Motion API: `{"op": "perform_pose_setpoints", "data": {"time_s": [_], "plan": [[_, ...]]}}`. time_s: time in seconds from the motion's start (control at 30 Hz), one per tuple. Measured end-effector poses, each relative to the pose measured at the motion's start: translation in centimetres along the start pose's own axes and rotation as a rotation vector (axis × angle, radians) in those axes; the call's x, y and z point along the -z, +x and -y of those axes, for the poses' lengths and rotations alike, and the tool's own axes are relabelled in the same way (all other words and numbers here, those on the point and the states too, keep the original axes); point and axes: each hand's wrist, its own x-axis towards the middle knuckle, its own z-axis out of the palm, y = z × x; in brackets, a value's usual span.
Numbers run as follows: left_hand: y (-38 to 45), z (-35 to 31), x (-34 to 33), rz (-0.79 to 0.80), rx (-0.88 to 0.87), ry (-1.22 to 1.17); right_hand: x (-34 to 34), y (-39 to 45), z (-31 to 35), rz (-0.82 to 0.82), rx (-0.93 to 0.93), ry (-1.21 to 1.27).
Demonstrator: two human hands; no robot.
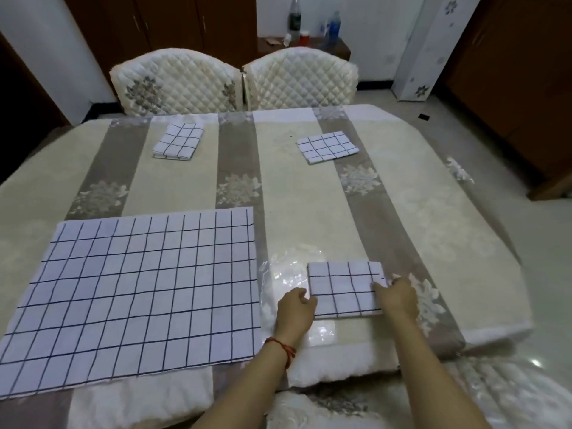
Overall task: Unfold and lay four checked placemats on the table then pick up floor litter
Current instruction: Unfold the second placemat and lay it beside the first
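One white placemat with dark checks (pixel 136 292) lies unfolded and flat on the near left of the table (pixel 309 193). A folded checked placemat (pixel 343 286) sits near the front right edge. My left hand (pixel 294 311) grips its left edge with curled fingers. My right hand (pixel 397 297) pinches its right edge. Two more folded checked placemats rest at the far side, one at the left (pixel 178 141) and one at the right (pixel 327 147).
A striped beige and grey floral cloth under clear plastic covers the table. Two quilted white chairs (pixel 235 78) stand behind it. A side table with bottles (pixel 312 26) is beyond. A small dark scrap (pixel 423 117) lies on the shiny floor at the right.
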Motion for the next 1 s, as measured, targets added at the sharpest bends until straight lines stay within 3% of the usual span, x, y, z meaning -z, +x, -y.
{"op": "perform_pose_setpoints", "data": {"time_s": [0.3, 0.5, 0.63, 0.8, 1.0], "plan": [[0.7, 0.3, 0.5, -0.06, 0.12, -0.172, 0.4, -1.5, 0.7, 0.063, 0.044, 0.222], [0.4, -0.4, 4.3, -0.138, -0.036, -0.279, 2.1, -4.4, 2.1, 0.046, 0.181, 0.318], [0.0, -2.6, 8.2, -0.178, -0.189, -0.337, 3.7, -7.1, 3.4, 0.091, 0.303, 0.559], [-1.3, -5.5, 12.2, -0.184, -0.364, -0.409, 4.9, -9.0, 5.2, 0.166, 0.302, 0.758], [-2.5, -6.4, 13.9, -0.173, -0.418, -0.512, 6.6, -10.6, 7.5, 0.159, 0.35, 0.907]]}}
